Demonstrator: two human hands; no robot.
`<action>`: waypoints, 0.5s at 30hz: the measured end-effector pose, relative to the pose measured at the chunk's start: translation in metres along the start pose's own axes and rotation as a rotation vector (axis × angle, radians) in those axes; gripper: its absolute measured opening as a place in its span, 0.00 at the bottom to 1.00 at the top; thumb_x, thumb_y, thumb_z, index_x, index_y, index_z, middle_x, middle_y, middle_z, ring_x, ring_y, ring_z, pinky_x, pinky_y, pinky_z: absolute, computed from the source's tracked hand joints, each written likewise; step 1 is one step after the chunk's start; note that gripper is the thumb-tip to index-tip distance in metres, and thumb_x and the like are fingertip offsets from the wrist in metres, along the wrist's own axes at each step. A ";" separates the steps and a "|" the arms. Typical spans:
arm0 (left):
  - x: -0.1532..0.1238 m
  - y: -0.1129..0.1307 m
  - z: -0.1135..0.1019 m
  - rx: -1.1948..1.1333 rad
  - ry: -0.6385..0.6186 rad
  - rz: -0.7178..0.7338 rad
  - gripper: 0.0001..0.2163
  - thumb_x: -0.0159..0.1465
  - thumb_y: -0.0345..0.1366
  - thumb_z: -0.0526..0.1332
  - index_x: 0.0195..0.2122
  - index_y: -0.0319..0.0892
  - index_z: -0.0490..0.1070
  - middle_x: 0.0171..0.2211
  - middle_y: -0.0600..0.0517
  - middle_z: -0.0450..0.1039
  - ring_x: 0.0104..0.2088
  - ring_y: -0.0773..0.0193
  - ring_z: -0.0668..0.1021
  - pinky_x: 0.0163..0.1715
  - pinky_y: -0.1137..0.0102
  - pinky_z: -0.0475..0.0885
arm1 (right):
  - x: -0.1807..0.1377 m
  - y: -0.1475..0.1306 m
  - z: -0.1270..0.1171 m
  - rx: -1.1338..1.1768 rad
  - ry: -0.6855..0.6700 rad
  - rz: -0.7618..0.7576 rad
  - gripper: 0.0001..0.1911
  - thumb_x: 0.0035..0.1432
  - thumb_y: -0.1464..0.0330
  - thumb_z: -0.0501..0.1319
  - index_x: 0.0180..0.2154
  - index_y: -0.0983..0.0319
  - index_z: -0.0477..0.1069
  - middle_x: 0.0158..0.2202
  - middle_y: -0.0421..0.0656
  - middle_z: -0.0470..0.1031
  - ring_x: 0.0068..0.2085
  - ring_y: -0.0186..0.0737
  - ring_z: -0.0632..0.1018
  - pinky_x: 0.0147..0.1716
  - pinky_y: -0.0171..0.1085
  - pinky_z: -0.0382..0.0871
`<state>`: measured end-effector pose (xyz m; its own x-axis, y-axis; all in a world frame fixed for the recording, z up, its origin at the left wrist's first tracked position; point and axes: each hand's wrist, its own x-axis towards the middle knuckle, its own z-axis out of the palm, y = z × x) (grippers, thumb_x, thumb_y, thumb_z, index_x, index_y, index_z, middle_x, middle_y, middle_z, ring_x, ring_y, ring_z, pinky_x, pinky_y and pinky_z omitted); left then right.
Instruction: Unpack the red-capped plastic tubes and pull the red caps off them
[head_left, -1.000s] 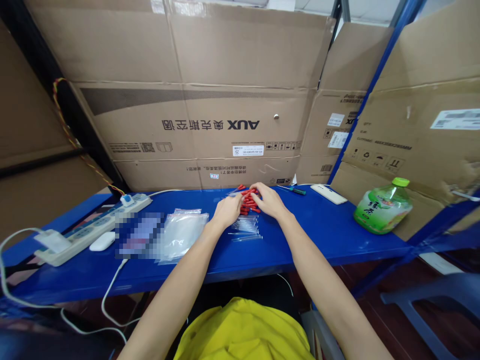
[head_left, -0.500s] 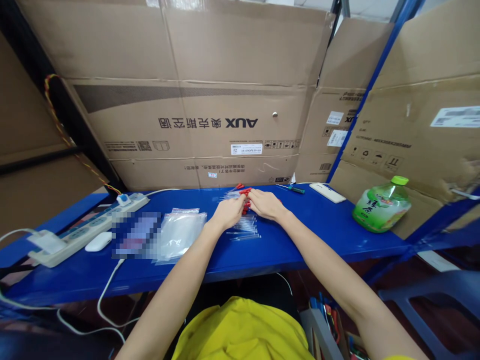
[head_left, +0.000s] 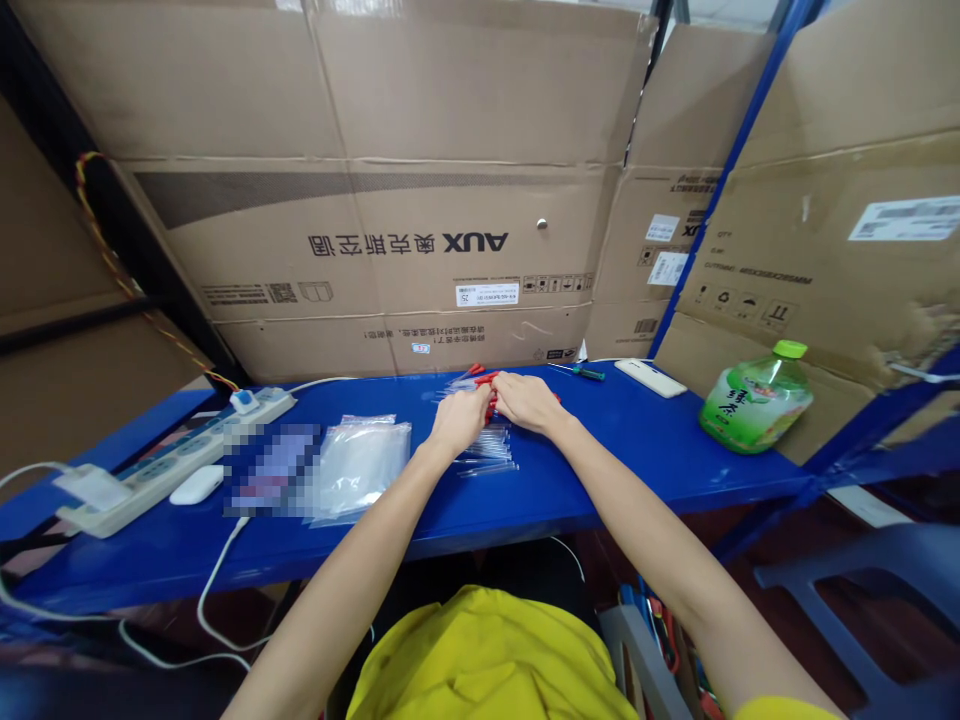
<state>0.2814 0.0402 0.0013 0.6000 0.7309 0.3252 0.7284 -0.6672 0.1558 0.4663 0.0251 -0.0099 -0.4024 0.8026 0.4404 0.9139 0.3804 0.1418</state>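
Both hands meet over a pile of thin clear rods (head_left: 491, 446) with red pieces (head_left: 486, 379) among them, on the blue table. My left hand (head_left: 459, 420) has its fingers bent and closed at the red pieces. Right beside it, my right hand (head_left: 525, 402) curls over more of them, with red showing past its outer edge. The fingers cover much of the pile, so exactly which pieces each hand grips is hidden. A few red-ended rods (head_left: 472, 371) lie just beyond the fingertips.
Clear plastic bags (head_left: 364, 468) lie left of the pile, near a blurred-out flat object (head_left: 274, 470), a white case (head_left: 197, 484) and a power strip (head_left: 180, 450). A green screwdriver (head_left: 588, 373), a white phone-like slab (head_left: 650, 378) and a green drink bottle (head_left: 756, 400) are to the right. Cardboard stands behind.
The view has shifted slightly. Both hands stay together over the pile, with small finger movements; the left hand sits a little closer to the right one.
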 end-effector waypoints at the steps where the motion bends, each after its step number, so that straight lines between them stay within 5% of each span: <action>1: 0.000 0.001 0.000 -0.005 0.006 -0.004 0.16 0.75 0.39 0.46 0.48 0.45 0.74 0.38 0.41 0.80 0.39 0.50 0.82 0.39 0.65 0.69 | 0.001 -0.001 0.001 0.003 0.000 0.010 0.10 0.71 0.65 0.53 0.45 0.63 0.70 0.44 0.51 0.77 0.45 0.47 0.76 0.42 0.39 0.64; 5: 0.000 0.002 0.001 -0.015 0.028 -0.032 0.17 0.75 0.41 0.45 0.46 0.45 0.74 0.37 0.41 0.80 0.38 0.51 0.82 0.38 0.66 0.67 | 0.002 0.003 0.000 0.032 -0.002 0.061 0.09 0.70 0.66 0.53 0.44 0.62 0.70 0.44 0.50 0.78 0.45 0.47 0.77 0.42 0.39 0.63; 10: -0.001 -0.019 0.000 -0.055 0.089 -0.133 0.17 0.75 0.41 0.46 0.45 0.45 0.74 0.34 0.42 0.80 0.37 0.51 0.82 0.36 0.67 0.65 | -0.011 0.038 -0.011 0.094 0.026 0.468 0.10 0.67 0.70 0.52 0.46 0.62 0.69 0.40 0.48 0.79 0.38 0.46 0.78 0.35 0.39 0.61; 15: 0.002 -0.021 0.002 -0.293 0.281 -0.167 0.16 0.76 0.43 0.47 0.47 0.47 0.74 0.37 0.46 0.80 0.40 0.55 0.81 0.40 0.69 0.66 | -0.013 0.034 -0.010 0.164 0.101 0.318 0.12 0.71 0.68 0.49 0.46 0.61 0.70 0.41 0.46 0.80 0.40 0.44 0.78 0.38 0.38 0.63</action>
<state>0.2683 0.0563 -0.0034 0.3393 0.7917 0.5080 0.6585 -0.5856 0.4727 0.5032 0.0230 -0.0014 -0.0854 0.8462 0.5259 0.9683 0.1949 -0.1564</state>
